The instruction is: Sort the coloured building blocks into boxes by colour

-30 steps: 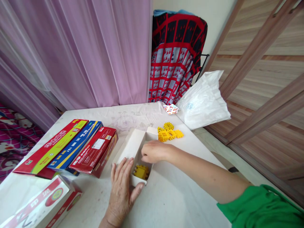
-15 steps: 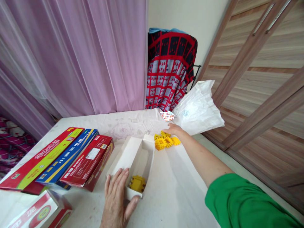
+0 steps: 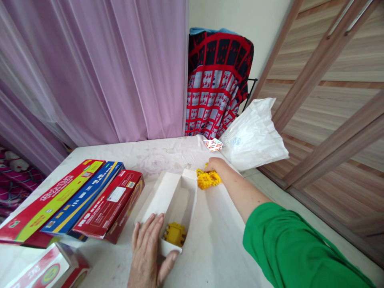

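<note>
An open white cardboard box lies lengthwise on the table, with a yellow toothed plastic piece inside its near end. My left hand rests over that near end, fingers spread on the box's left side and thumb by the front edge. Beyond the box's far right corner is a small pile of yellow plastic pieces. My right hand is at the back of this pile, touching it; its fingers are hidden behind the wrist and the pieces.
Red-and-green, blue and dark red boxes lie at left, with a red-and-white box nearer. A white plastic bag and a small patterned packet are at the back right of the table.
My right hand has moved slightly down onto the yellow pile, covering part of it, and its fingers are now out of sight. My left hand has stayed on the box.
</note>
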### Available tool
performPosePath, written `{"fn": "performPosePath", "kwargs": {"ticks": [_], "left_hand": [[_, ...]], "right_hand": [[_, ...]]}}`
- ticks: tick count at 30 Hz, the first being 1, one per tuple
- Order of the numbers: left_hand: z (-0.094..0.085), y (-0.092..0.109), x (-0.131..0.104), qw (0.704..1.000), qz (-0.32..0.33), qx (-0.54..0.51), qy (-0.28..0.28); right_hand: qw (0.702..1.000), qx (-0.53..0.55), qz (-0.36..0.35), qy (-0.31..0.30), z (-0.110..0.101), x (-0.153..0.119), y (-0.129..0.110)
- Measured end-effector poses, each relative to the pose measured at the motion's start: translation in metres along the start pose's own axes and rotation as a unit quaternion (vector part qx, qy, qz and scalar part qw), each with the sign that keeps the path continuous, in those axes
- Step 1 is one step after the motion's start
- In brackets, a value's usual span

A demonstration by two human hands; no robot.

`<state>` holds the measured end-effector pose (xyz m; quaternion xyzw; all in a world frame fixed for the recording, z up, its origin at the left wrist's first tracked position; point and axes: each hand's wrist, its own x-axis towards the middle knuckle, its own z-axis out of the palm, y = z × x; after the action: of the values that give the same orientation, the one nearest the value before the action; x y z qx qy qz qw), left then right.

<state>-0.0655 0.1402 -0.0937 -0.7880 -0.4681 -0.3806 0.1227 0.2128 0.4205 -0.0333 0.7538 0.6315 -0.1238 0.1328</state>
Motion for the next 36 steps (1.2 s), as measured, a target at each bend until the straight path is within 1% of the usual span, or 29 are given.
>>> {"fn": "performPosePath", "kwargs": {"ticks": [3,5,7,9,11,13,15,16,17,19,21,23,25,27,32,34,36], "left_hand": [[0.000,0.000,-0.002,1.000,-0.003,0.000,-0.006],[0.000,0.001,-0.003,1.000,-0.010,0.003,-0.013],[-0.001,0.001,-0.004,1.000,-0.016,0.007,-0.018],[0.000,0.001,-0.004,1.000,-0.017,0.008,-0.018],[0.001,0.001,-0.004,1.000,-0.016,0.008,-0.009],[0.001,0.001,-0.004,1.000,-0.017,0.008,-0.008],[0.001,0.002,-0.004,1.000,-0.020,0.012,-0.011],[0.001,0.003,-0.004,1.000,-0.020,0.014,-0.011],[0.000,0.003,-0.004,1.000,-0.020,0.016,-0.010],[-0.001,0.004,-0.003,1.000,-0.018,0.020,-0.005],[-0.001,0.005,-0.002,1.000,-0.017,0.023,0.003],[-0.001,0.005,-0.001,1.000,-0.018,0.024,0.008],[-0.001,0.005,-0.001,0.999,-0.022,0.023,0.010],[0.000,0.005,-0.002,0.999,-0.025,0.022,0.008],[0.001,0.006,-0.003,0.999,-0.023,0.022,0.009],[0.000,0.006,-0.002,0.999,-0.025,0.021,0.009],[0.000,0.006,-0.002,0.999,-0.028,0.020,0.006]], "right_hand": [[1.000,0.011,-0.004,0.016,0.002,-0.002,0.000],[0.999,0.025,-0.011,0.030,-0.003,-0.007,0.004],[0.998,0.044,-0.022,0.045,-0.013,-0.014,0.010],[0.995,0.068,-0.042,0.059,-0.028,-0.026,0.016],[0.990,0.100,-0.075,0.066,-0.044,-0.045,0.020],[0.975,0.170,-0.134,0.047,-0.056,-0.071,0.018],[0.943,0.251,-0.217,0.002,-0.061,-0.103,0.008],[0.930,0.262,-0.257,-0.018,-0.061,-0.119,0.001],[0.921,0.253,-0.294,-0.030,-0.059,-0.134,-0.008],[0.918,0.190,-0.342,-0.067,-0.052,-0.160,-0.027],[0.928,0.100,-0.352,-0.074,-0.042,-0.179,-0.046],[0.940,0.013,-0.336,-0.058,-0.033,-0.191,-0.062],[0.946,-0.054,-0.315,-0.047,-0.025,-0.200,-0.073],[0.946,-0.097,-0.305,-0.043,-0.017,-0.208,-0.082],[0.949,-0.148,-0.277,-0.006,0.003,-0.219,-0.098],[0.950,-0.155,-0.270,-0.014,0.011,-0.220,-0.103],[0.949,-0.152,-0.274,-0.037,0.017,-0.219,-0.105]]}}
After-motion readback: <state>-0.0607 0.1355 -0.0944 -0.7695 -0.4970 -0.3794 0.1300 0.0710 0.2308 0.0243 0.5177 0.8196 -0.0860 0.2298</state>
